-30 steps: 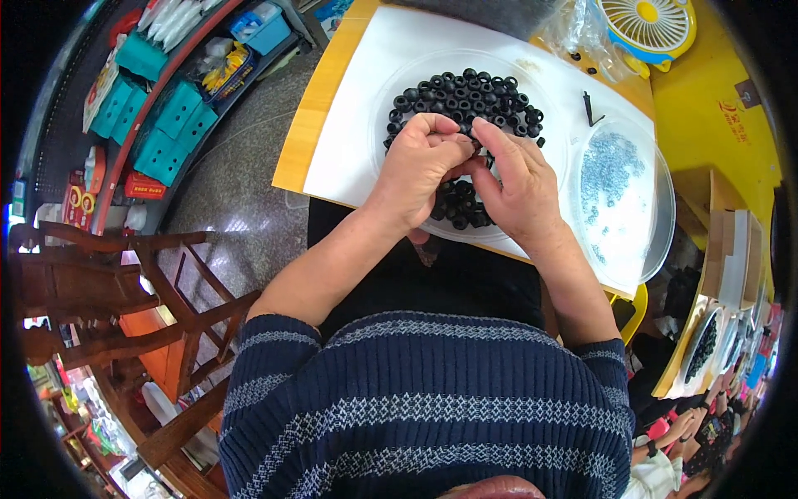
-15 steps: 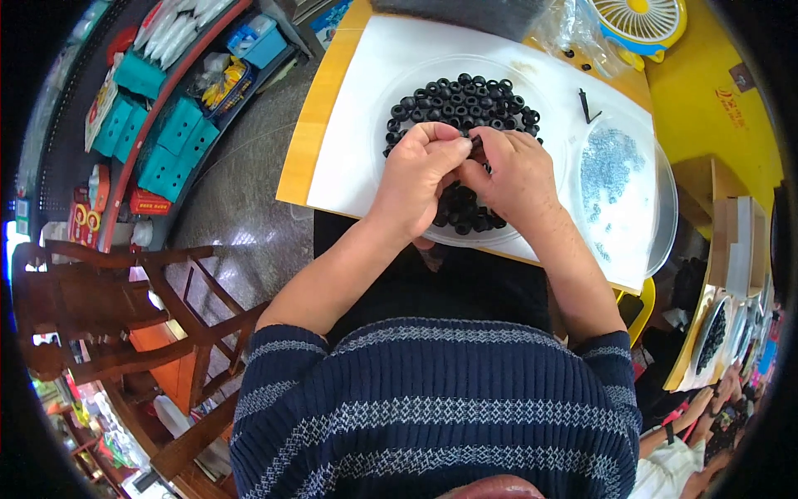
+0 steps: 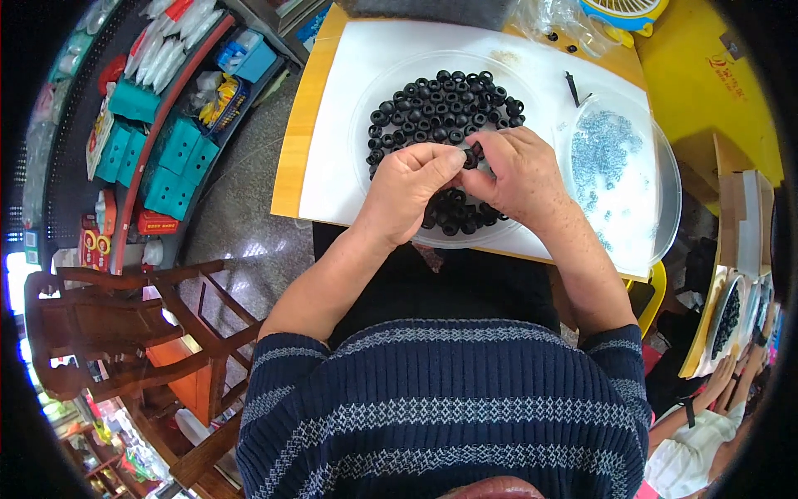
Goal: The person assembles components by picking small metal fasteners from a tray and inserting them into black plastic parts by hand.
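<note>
A small black ring-shaped part (image 3: 470,160) sits between the fingertips of both my hands, over a round clear tray (image 3: 381,90). My left hand (image 3: 407,185) pinches at its left side with thumb and forefinger. From the right, my right hand (image 3: 517,173) closes thumb and fingers about the same part. Fingers partly cover it, and any smaller piece in the grip cannot be made out. Many similar black rings (image 3: 436,104) lie loose in the tray, mostly beyond my hands, with some on the near side.
Right of the rings, a second clear tray (image 3: 668,204) holds tiny blue-grey pieces (image 3: 605,150). A thin black pointed piece (image 3: 572,88) lies near it on the white sheet. A yellow-blue fan (image 3: 628,10) stands behind. A wooden chair (image 3: 100,324) is left; another person's arm (image 3: 721,378) shows lower right.
The view has shifted slightly. The black part between my fingertips shows more of its ring shape now. Both hands stay together over the tray, little moved.
</note>
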{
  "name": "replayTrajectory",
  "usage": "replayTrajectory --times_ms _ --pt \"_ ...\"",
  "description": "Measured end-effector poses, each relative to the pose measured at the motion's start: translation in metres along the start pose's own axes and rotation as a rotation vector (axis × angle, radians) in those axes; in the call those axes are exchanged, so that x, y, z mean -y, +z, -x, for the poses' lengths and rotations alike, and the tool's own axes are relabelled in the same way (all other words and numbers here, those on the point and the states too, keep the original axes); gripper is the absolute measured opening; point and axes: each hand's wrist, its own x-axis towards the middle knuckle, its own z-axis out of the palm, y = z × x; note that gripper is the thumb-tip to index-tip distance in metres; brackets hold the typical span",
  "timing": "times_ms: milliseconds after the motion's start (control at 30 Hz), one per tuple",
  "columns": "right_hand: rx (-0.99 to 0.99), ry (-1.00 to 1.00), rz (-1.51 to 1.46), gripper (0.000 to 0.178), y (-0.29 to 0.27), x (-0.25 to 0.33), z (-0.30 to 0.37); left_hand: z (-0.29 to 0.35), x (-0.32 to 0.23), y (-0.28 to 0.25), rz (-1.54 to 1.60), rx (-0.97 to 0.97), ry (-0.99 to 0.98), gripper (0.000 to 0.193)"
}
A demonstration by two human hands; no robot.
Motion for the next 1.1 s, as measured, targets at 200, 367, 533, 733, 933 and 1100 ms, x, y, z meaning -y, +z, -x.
replayTrajectory --times_ms 200,367,533,733,933,1100 --pt "0.078 -0.059 0.043 0.024 -0.006 -0.003 0.000 0.002 0.002 0.002 -0.059 0.004 0.046 0.017" --pt "0.114 -0.071 0.066 0.024 -0.010 -0.001 -0.001 0.000 0.001 0.005 -0.077 0.024 0.008 0.016" --pt "0.250 0.025 0.109 0.027 -0.008 0.006 -0.007 0.000 0.001 0.003 -0.102 -0.073 -0.014 0.014" --pt "0.210 0.058 0.080 0.027 -0.007 0.008 -0.007 -0.003 -0.001 0.002 -0.014 -0.061 -0.007 0.012" --pt "0.226 0.072 0.077 0.023 -0.014 0.009 -0.005 0.001 0.000 0.002 -0.038 -0.001 -0.024 0.013" --pt "0.334 0.073 0.101 0.024 -0.021 0.011 -0.005 0.003 -0.001 0.001 -0.050 0.057 -0.075 0.014"
